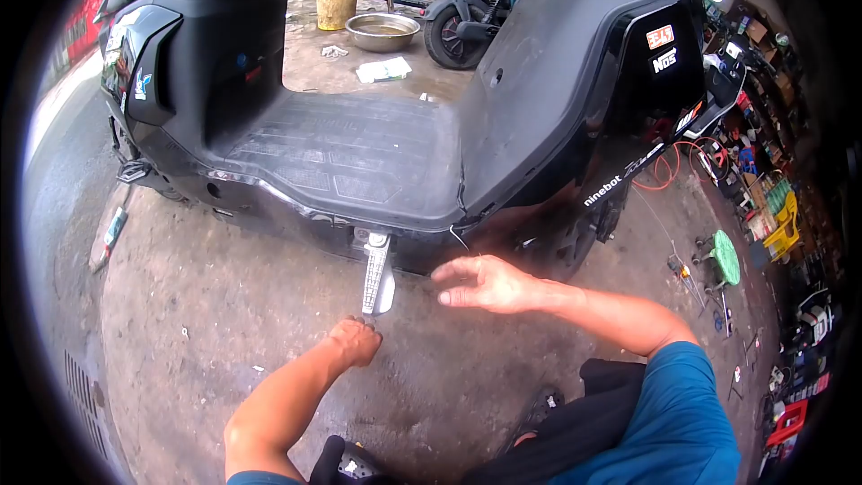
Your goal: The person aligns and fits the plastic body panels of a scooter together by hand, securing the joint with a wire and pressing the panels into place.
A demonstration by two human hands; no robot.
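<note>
A black scooter (350, 148) stands side-on in front of me, its flat footboard in the middle. A silver footrest (374, 275) sticks out and down from its lower edge. My left hand (357, 341) is just below the footrest's tip, fingers curled; what they hold, if anything, is hidden. Right of the footrest, close to the scooter's lower black panel (525, 229), my right hand (482, 285) is held with fingers apart and nothing in it. A thin pale wire end (459, 237) shows at the panel's edge above that hand.
Behind the scooter are a yellow bucket (336, 4), a metal basin (382, 32) and another two-wheeler (458, 31). A green stool (724, 258) and an orange hose (662, 172) lie to the right, beside cluttered shelves. A small tube (115, 226) is on the ground at left.
</note>
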